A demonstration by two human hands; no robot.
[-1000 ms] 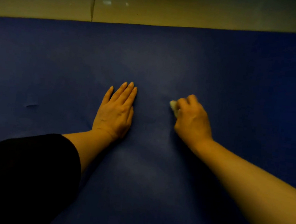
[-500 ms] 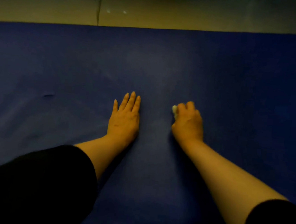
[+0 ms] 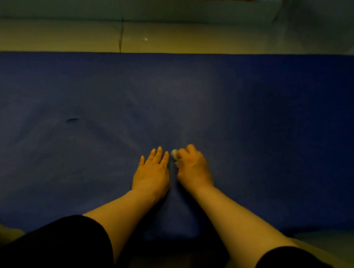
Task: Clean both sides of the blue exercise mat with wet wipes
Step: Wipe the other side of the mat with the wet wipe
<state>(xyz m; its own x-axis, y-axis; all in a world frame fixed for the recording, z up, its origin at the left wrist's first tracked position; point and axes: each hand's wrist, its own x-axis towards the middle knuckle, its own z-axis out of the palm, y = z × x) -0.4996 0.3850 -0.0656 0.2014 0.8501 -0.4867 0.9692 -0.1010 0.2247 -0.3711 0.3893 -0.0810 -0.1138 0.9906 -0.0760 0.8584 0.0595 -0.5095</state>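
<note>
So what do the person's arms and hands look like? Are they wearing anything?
Both hands, left and right, are bare: no gloves, rings or watch show. The forearms are bare too. Black sleeves are pushed up near the elbows.

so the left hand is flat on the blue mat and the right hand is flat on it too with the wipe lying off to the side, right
Not quite. The left hand does lie flat on the blue mat, but the right hand is not flat: the head view shows its fingers curled round the wet wipe, holding it against the mat.
</note>
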